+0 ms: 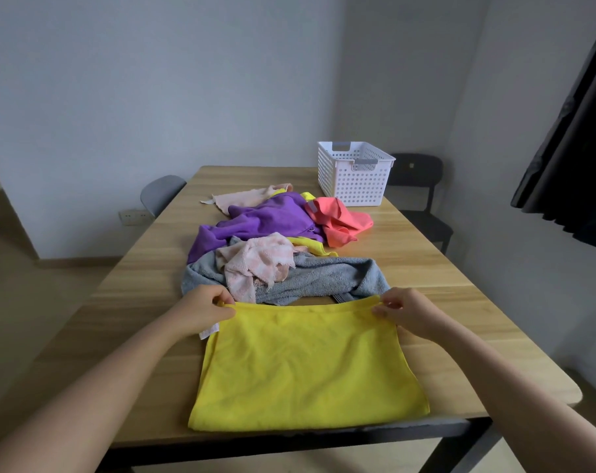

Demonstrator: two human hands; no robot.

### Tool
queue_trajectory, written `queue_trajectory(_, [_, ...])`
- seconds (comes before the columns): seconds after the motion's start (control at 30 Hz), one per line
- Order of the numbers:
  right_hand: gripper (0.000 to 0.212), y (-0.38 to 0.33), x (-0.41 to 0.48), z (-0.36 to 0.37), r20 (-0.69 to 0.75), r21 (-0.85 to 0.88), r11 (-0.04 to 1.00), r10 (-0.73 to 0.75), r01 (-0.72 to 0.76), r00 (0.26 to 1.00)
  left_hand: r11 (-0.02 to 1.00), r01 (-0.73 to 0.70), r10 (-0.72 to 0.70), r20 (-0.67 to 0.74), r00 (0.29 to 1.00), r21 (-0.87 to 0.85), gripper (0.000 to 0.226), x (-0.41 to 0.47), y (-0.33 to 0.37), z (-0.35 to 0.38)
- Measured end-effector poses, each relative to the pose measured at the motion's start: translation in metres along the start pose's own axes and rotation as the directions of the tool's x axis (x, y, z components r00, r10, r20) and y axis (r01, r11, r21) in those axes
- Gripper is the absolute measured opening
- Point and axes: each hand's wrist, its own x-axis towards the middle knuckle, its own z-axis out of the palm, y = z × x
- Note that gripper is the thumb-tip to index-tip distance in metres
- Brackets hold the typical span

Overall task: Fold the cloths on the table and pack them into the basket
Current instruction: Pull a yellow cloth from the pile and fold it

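A yellow cloth [306,367] lies flat on the near part of the wooden table [426,274], its near edge at the table's front. My left hand [204,310] pinches its far left corner and my right hand [405,310] pinches its far right corner. Just beyond lies a heap of cloths: a grey towel [323,278], a pale pink checked cloth [255,264], a purple cloth [255,220], a coral cloth [340,216] and a light pink cloth [245,198]. The white perforated basket [354,179] stands at the far right of the table; no cloth shows above its rim.
A grey chair [161,192] stands at the table's far left and a black chair [419,186] behind the basket at the right. A dark curtain [576,148] hangs at the right. Walls close in behind the table.
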Motion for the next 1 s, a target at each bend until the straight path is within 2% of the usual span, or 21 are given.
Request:
queue_trajectory(0.07, [0.02, 0.001, 0.004, 0.001, 0.016, -0.083, 0.993, -0.079, 0.081, 0.997, 1.0, 0.004, -0.003, 0.03, 1.0, -0.007, 0.011, 0.002, -0.002, -0.002])
queue_trajectory(0.13, [0.024, -0.001, 0.009, 0.0, 0.05, -0.147, 0.98, -0.126, 0.132, 0.991, 1.0, 0.0, -0.001, 0.048, 0.999, 0.006, 0.013, 0.004, -0.004, -0.004])
queue_trajectory(0.2, [0.027, -0.003, 0.013, 0.0, 0.092, -0.234, 0.961, -0.129, 0.148, 0.987, 1.0, 0.001, -0.002, 0.064, 0.998, 0.009, 0.013, 0.005, -0.005, -0.004])
queue_trajectory(0.27, [0.029, -0.005, 0.015, -0.002, 0.082, -0.252, 0.961, -0.096, 0.114, 0.992, 1.0, 0.009, -0.009, 0.061, 0.998, 0.001, 0.012, 0.004, -0.005, -0.006])
queue_trajectory(0.37, [0.03, -0.006, 0.014, -0.003, 0.001, -0.134, 0.991, -0.018, 0.018, 1.0, 0.998, 0.046, -0.045, 0.008, 0.999, -0.045, 0.01, 0.003, -0.008, -0.008])
queue_trajectory(0.47, [0.034, -0.005, 0.011, -0.005, -0.055, 0.083, 0.995, 0.06, -0.056, 0.997, 0.99, 0.062, -0.066, -0.027, 0.997, -0.125, 0.007, 0.0, -0.011, -0.011])
queue_trajectory(0.57, [0.019, -0.009, 0.006, -0.008, -0.082, 0.348, 0.933, 0.131, -0.095, 0.988, 0.982, 0.041, -0.055, -0.071, 0.996, -0.187, 0.011, -0.003, -0.007, -0.017])
queue_trajectory(0.67, [0.012, -0.017, 0.0, -0.013, -0.091, 0.536, 0.841, 0.146, -0.075, 0.985, 0.977, -0.009, -0.017, -0.122, 0.992, -0.211, 0.016, -0.006, -0.001, -0.024])
queue_trajectory(0.77, [0.009, -0.03, -0.01, -0.02, -0.132, 0.622, 0.783, 0.13, -0.019, 0.983, 0.965, -0.056, 0.023, -0.128, 0.991, -0.257, 0.023, -0.013, 0.005, -0.033])
queue_trajectory(0.87, [0.025, -0.041, -0.019, -0.03, -0.162, 0.605, 0.797, 0.124, 0.0, 0.979, 0.973, -0.084, 0.05, -0.161, 0.986, -0.214, 0.038, -0.022, 0.012, -0.044])
queue_trajectory(0.93, [0.022, -0.049, -0.026, -0.038, -0.119, 0.601, 0.799, 0.124, -0.027, 0.985, 0.977, -0.089, 0.055, -0.171, 0.984, -0.195, 0.031, -0.029, 0.019, -0.05])
queue_trajectory(1.0, [0.009, -0.057, -0.033, -0.046, -0.041, 0.662, 0.747, 0.117, -0.061, 0.992, 0.966, -0.086, 0.045, -0.167, 0.985, -0.246, 0.016, -0.036, 0.028, -0.056])
